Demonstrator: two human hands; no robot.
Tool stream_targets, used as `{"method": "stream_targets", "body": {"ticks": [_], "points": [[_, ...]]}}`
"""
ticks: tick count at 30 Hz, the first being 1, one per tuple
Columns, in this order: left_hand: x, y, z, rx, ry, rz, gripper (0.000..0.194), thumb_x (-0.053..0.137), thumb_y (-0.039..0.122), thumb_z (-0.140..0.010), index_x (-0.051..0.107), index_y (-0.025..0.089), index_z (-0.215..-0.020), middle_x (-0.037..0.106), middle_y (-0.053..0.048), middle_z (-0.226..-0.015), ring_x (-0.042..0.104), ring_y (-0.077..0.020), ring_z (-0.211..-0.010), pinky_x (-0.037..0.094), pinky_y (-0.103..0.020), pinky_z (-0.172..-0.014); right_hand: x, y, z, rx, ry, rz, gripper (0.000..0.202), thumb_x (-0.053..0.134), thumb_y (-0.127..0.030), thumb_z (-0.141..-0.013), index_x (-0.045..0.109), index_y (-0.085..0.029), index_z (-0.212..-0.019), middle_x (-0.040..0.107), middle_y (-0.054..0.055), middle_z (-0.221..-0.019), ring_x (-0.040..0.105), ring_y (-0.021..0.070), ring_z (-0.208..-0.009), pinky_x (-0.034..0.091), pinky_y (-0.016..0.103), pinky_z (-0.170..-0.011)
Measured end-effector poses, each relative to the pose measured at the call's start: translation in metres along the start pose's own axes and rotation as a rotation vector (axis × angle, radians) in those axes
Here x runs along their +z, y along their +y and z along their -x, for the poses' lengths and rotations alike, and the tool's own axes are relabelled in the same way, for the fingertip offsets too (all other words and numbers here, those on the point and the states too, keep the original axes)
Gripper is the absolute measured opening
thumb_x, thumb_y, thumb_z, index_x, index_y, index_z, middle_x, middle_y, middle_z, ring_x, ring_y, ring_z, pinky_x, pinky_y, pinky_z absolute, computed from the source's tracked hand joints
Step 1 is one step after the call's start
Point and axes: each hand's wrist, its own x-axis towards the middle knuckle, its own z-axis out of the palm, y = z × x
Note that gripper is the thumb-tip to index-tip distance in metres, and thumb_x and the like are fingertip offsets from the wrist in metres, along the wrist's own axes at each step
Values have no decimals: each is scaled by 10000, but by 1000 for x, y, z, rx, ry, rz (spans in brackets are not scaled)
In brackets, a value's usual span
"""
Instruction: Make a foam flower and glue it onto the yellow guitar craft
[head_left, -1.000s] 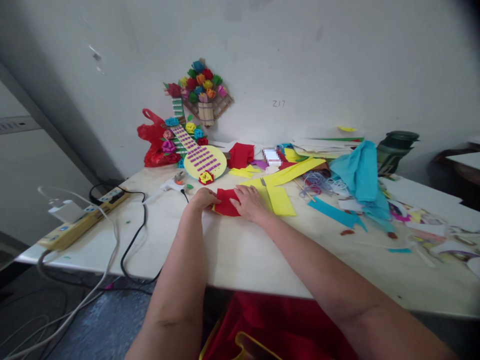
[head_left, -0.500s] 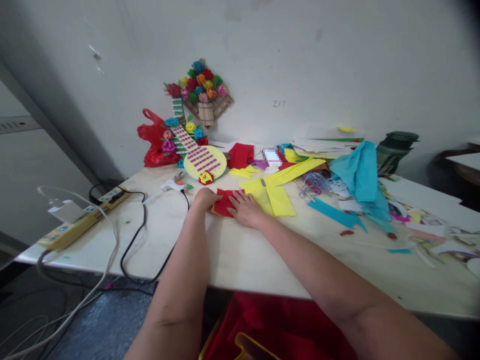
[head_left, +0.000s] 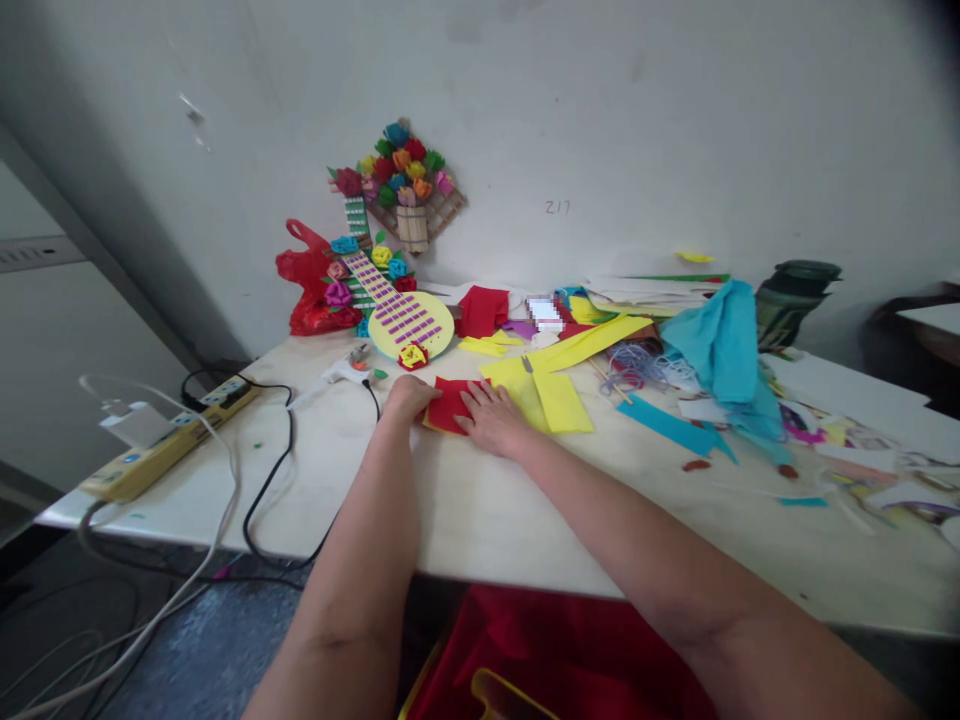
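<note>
A red sheet (head_left: 451, 405) lies on the white table (head_left: 510, 510), with a thin yellow edge showing under its lower left side. My left hand (head_left: 406, 398) is at the sheet's left edge, its thumb reaching onto the red; its other fingers are curled and mostly hidden. On the sheet's right part rests my right hand (head_left: 492, 418), fingers spread flat. Yellow sheets (head_left: 562, 402) lie just to the right, partly behind that hand. A round yellow paper piece with purple stripes (head_left: 409, 325) stands behind, a red and yellow flower (head_left: 412, 355) at its base.
A glue gun (head_left: 346, 370) and a power strip (head_left: 169, 445) with cables are on the left. Paper flowers (head_left: 405, 165) lean on the wall. Blue cloth-like sheets (head_left: 712, 345), yarn (head_left: 634, 367), scraps and a dark green bottle (head_left: 795, 300) occupy the right side.
The view has shifted very slightly. Both hands stay at the red sheet, and my right hand's fingers lie a touch further right on it.
</note>
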Motion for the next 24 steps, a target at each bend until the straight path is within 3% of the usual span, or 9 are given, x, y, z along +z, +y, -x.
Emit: {"method": "stream_targets", "body": {"ticks": [6,14,17,20,24], "points": [[-1,-2,-1,36,23,-36,165,659,330,-623,616,180,-676,648,-51,-700,618,-178,-616,441,-239,-520,-2,-2,2,3,57,17,658,194,-522,-870,326,-103,-1360,244,108,-1452,144,242,-1342,103,420,-1064],[-4,5,10,5,18,8,138,658,282,-625,583,166,-637,589,-31,-606,570,-153,-529,420,-242,-483,-8,-8,8,-48,187,70,547,253,-477,-880,546,-116,-1167,473,140,-1303,412,251,-1178,252,388,-957],[-5,8,16,-24,7,54,149,670,284,-623,578,170,-645,573,-19,-585,565,-152,-521,417,-245,-486,-11,-5,9,-46,233,69,494,252,-420,-893,570,-125,-1130,526,121,-1252,448,232,-1133,263,385,-940],[-6,8,17,-31,-3,63,175,694,301,-607,586,176,-664,567,-10,-569,564,-151,-516,414,-244,-487,-11,3,8,-26,251,65,485,257,-398,-893,533,-128,-1187,485,103,-1302,395,224,-1189,216,399,-987],[-7,8,17,-24,0,37,174,687,299,-611,588,163,-656,559,-14,-554,552,-149,-491,409,-249,-482,-8,12,5,7,115,48,576,248,-480,-874,404,-145,-1316,302,62,-1432,240,229,-1301,81,453,-1058]]}}
